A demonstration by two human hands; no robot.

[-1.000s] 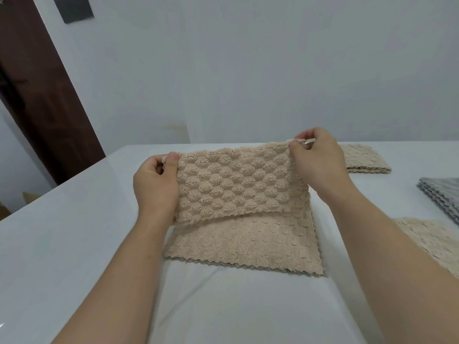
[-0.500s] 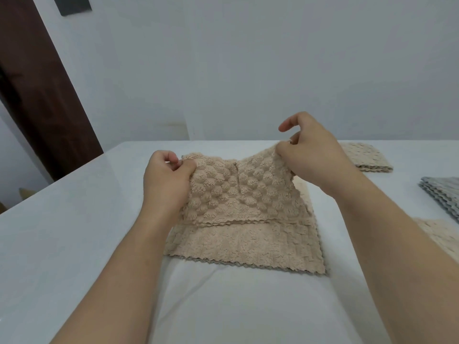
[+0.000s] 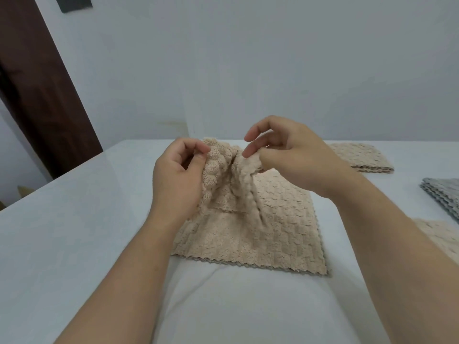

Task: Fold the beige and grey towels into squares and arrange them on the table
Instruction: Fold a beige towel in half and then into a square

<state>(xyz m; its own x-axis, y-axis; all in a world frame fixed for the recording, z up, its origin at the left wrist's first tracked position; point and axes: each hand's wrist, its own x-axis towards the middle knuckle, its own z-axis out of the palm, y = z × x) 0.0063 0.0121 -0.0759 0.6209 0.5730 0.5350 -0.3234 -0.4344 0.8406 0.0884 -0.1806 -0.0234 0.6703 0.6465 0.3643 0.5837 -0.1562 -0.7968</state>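
Folding in hand, likely fold 2 on towel (image 3: 248,234) at table (image 3: 74,219) centre. Pinching its bunched top edge, raised off table, with left hand (image 3: 176,180), fingers curled onto cloth; likewise right hand (image 3: 293,157), forefinger lifted free. Next, probably: lay edge flat, square corners.

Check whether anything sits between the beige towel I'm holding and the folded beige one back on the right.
Nothing visible does, though the right hand covers part of the gap between the held beige towel and the folded beige towel. The grey stack lies further right.
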